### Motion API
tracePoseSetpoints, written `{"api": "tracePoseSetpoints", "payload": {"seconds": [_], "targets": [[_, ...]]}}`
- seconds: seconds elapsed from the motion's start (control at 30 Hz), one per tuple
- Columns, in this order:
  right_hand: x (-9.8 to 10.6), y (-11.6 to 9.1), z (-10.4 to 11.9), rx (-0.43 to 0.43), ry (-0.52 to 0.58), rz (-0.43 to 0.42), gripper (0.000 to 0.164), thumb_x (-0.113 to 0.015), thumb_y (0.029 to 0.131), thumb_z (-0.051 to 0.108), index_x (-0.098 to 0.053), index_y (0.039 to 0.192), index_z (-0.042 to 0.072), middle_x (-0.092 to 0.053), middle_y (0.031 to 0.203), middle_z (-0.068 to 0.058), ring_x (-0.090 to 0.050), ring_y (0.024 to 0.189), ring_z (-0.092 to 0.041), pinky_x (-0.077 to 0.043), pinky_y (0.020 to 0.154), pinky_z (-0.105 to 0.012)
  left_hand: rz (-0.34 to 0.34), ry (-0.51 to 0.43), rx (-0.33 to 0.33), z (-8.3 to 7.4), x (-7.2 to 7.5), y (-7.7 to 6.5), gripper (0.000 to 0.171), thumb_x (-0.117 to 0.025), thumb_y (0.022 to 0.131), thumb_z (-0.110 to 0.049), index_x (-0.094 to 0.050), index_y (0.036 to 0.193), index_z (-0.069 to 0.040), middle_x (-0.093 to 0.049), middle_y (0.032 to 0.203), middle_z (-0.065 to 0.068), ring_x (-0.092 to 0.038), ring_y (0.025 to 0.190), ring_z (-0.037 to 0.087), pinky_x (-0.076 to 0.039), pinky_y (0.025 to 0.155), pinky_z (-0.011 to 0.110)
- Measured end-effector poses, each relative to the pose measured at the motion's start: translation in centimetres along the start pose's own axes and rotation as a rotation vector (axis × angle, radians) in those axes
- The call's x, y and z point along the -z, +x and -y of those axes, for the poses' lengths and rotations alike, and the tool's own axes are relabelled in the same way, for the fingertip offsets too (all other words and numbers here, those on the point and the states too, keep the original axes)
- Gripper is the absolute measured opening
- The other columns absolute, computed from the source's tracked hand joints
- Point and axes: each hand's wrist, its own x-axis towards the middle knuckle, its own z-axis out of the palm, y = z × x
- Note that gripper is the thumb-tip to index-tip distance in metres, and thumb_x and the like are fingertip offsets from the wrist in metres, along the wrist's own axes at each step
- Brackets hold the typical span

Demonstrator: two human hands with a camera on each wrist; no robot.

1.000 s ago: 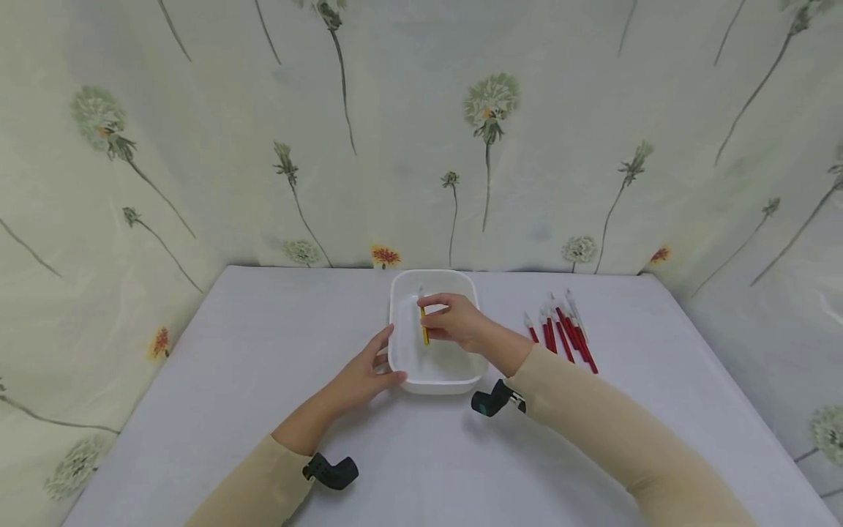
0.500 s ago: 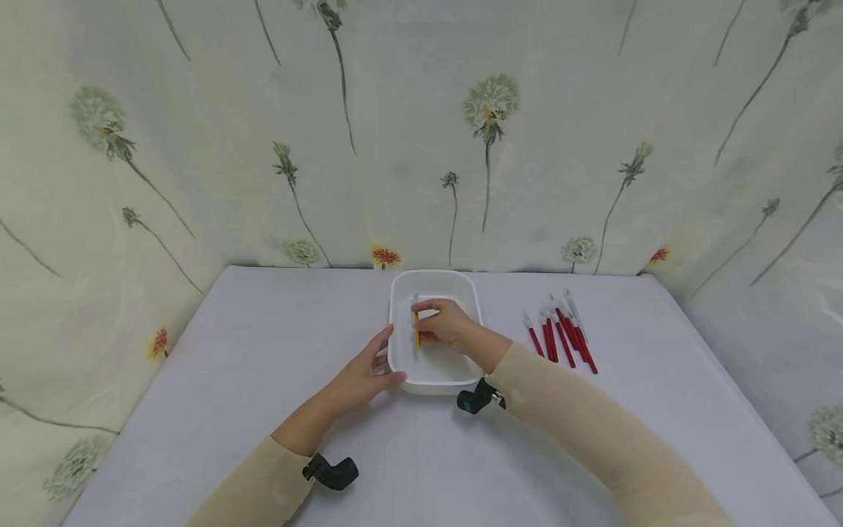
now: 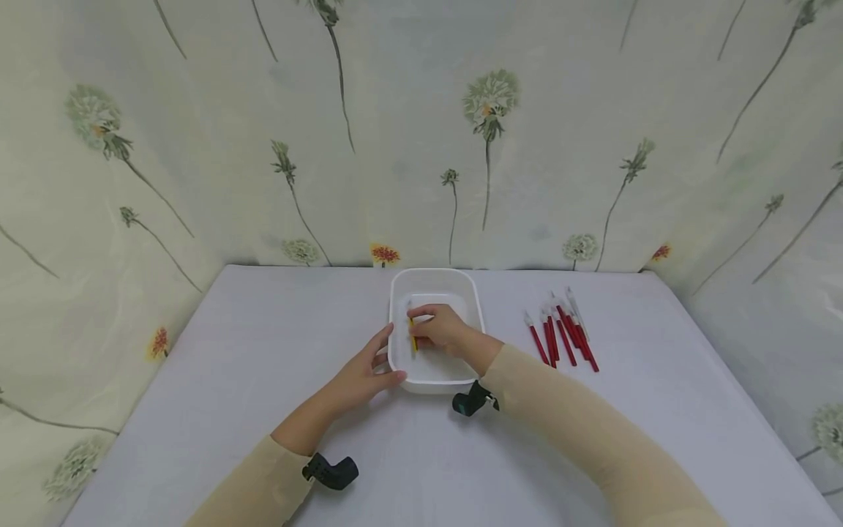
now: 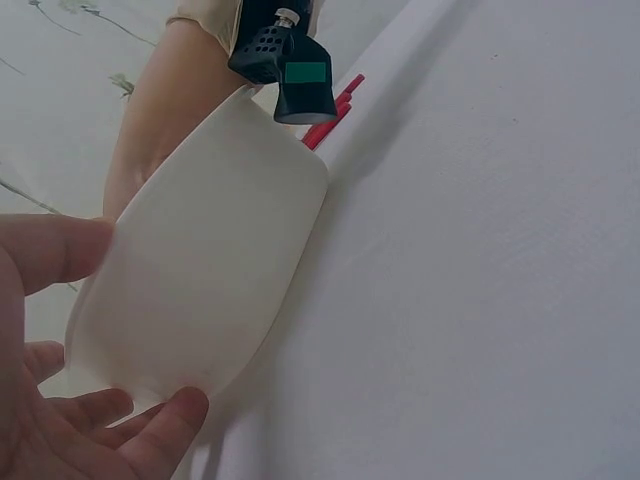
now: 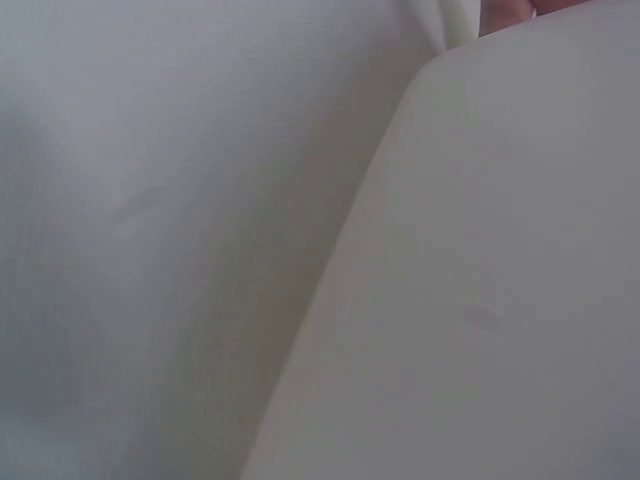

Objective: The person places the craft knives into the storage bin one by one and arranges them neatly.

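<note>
The table (image 3: 290, 315) has a flat white top that reaches past the fingers (image 3: 382, 339) of the left hand (image 3: 358, 378) on every side. A white tub (image 3: 435, 388) sits on it, just where those fingers touch its side. Well to the right of the right hand (image 3: 443, 326) and its fingers, thin red pens (image 3: 552, 338) with pale ends lie bunched up.

A tray (image 3: 428, 372) sits near the far edge of the tabletop (image 3: 283, 329), with the backdrop (image 3: 395, 154) rising behind. Of the two hands, the left hand (image 3: 362, 375) touches the tray's left side and near-left corner; the right hand (image 3: 443, 328) is inside, holding a pen (image 3: 414, 339) toward the left wall. Right of the tray — apart from it — a bunch of pens (image 3: 582, 342) lies close together.
</note>
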Motion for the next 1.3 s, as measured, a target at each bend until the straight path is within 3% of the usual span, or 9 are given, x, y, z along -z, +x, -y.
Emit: {"api": "tracePoseSetpoints", "payload": {"seconds": [0.37,1.0,1.3], "targets": [[-0.35,-0.09,0.01,0.035,-0.009,-0.014,0.037,-0.071,0.091,0.001,-0.066,0.127,0.007,-0.062,0.109,-0.012,-0.065,0.084,-0.018,-0.06,0.08,-0.031,0.009,-0.024,-0.012,0.02,0.11,0.02,0.089,-0.073,0.093,-0.027,-0.016,0.162,-0.021,-0.022,0.165,0.011,-0.038,0.143,0.035,-0.044,0.106,0.05],[-0.52,-0.18,-0.14,0.075,-0.084,-0.035,0.034,-0.073,0.091,0.007,-0.068,0.125,0.008,-0.063,0.106,-0.012,-0.064,0.082,-0.018,-0.059,0.077,-0.028,0.015,-0.037,-0.022,0.29,0.06,0.16,0.089,-0.072,0.094,-0.027,-0.015,0.162,-0.021,-0.019,0.166,0.01,-0.037,0.144,0.036,-0.045,0.105,0.05],[-0.43,-0.01,-0.26,0.068,-0.062,-0.04,0.031,-0.07,0.092,0.002,-0.069,0.123,0.007,-0.064,0.103,-0.011,-0.066,0.081,-0.016,-0.059,0.075,-0.026,0.002,-0.024,-0.004,0.13,-0.03,0.04,0.089,-0.073,0.093,-0.026,-0.016,0.162,-0.024,-0.021,0.165,0.009,-0.037,0.144,0.035,-0.045,0.105,0.05]]}}
